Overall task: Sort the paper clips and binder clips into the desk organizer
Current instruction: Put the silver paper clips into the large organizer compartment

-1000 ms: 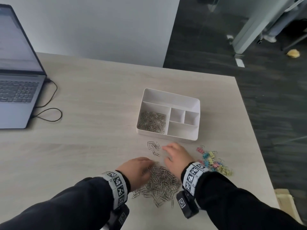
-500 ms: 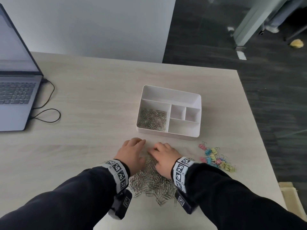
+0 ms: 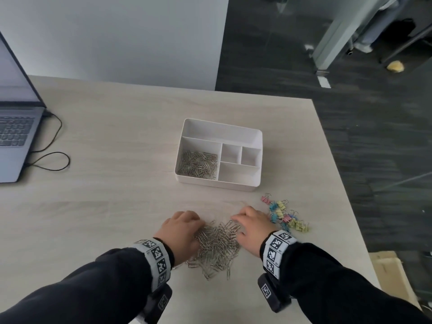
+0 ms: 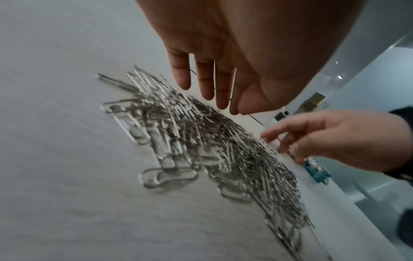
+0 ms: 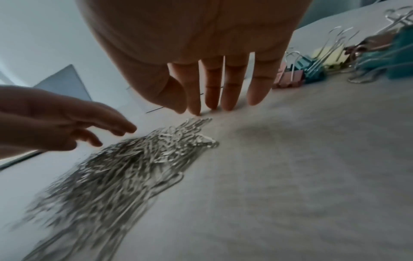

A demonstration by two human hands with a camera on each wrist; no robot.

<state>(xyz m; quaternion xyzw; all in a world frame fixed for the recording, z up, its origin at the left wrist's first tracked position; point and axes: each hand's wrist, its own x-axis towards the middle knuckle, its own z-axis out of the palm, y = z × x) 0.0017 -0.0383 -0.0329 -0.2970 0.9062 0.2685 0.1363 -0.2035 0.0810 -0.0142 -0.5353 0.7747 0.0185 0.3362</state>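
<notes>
Paper clips [image 3: 217,247] lie heaped at the near edge of the table between my left hand [image 3: 181,235] and right hand [image 3: 251,228], both with fingers straight and grasping nothing, so I judge I am raking the heap together. Binder clips [image 3: 284,215] sit untouched just right; next I must scoop a handful to the desk organizer [image 3: 219,130] farther off, whose left compartment already holds clips

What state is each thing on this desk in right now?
Paper clip pile: loose heap on the table between both hands.
Left hand: open, beside the pile.
Right hand: open, fingertips on the table.
Binder clips: unsorted on the table.
Desk organizer: one compartment holds paper clips.
Laptop: lid open.
</notes>
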